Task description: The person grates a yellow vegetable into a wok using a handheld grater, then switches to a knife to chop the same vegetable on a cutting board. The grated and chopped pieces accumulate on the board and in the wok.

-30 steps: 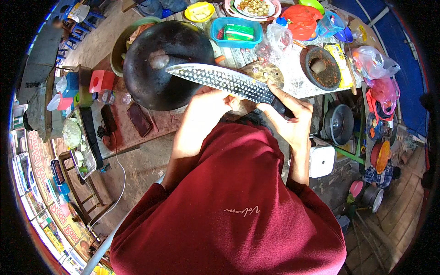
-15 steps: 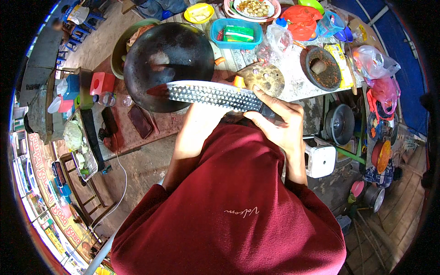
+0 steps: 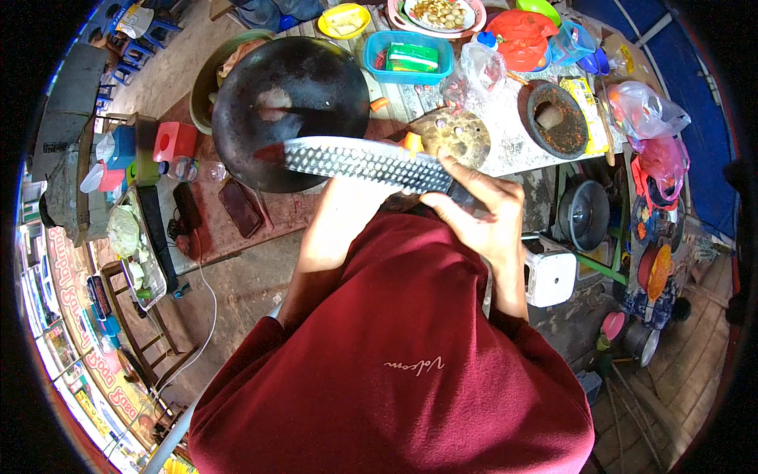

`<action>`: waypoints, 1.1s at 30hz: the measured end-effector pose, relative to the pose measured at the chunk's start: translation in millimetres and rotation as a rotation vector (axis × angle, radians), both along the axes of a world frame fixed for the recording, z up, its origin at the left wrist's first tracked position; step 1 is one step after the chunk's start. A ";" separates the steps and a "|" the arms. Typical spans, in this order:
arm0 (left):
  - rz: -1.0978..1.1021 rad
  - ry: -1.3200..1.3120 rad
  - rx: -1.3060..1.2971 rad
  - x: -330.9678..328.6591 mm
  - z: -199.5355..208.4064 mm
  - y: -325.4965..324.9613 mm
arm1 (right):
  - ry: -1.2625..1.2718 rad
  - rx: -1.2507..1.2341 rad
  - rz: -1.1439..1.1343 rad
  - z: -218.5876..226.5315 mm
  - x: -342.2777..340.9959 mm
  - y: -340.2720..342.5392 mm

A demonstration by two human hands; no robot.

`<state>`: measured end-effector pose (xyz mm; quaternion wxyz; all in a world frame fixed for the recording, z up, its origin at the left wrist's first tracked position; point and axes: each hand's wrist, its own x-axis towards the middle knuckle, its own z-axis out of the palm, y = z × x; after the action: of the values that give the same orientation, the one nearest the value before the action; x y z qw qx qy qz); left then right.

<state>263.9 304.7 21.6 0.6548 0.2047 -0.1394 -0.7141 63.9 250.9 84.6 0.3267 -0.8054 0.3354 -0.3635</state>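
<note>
Table (image 3: 294, 212), far; knife (image 3: 359, 163), near, gripped by right hand (image 3: 483, 207); orange piece (image 3: 412, 142) newly exposed beyond; left hand (image 3: 359, 202): grasp cannot be told.

Blue wall (image 3: 711, 162), plank floor (image 3: 687, 367), stools (image 3: 136, 53)

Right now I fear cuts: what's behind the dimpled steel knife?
A round black pan and an orange chunk show past the knife; the left hand has its fingers covered.

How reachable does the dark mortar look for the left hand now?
Probably no, not directly: the knife and the right hand gripping it lie between the left hand and the mortar.
</note>
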 end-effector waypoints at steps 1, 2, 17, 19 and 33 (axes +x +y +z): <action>-0.003 0.007 -0.025 1.0 -2.1 -1.4 | -0.028 -0.050 0.029 0.1 2.7 0.3; -0.016 0.013 -0.065 1.4 -3.5 -2.6 | -0.033 -0.094 0.031 -0.2 5.1 -0.4; -0.041 -0.102 0.034 0.4 14.3 -1.8 | -0.012 -0.061 -0.028 -2.9 -7.1 -6.4; 0.089 -0.829 -0.065 -2.5 6.8 2.2 | -0.006 -0.019 0.009 -0.7 -5.0 0.7; 0.088 -0.705 0.034 -9.4 14.2 3.6 | -0.022 0.005 -0.044 -7.0 -7.0 5.9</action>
<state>254.5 308.3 35.8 0.5931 0.4551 -0.3360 -0.5729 56.9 256.8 77.6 0.3242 -0.7929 0.3505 -0.3786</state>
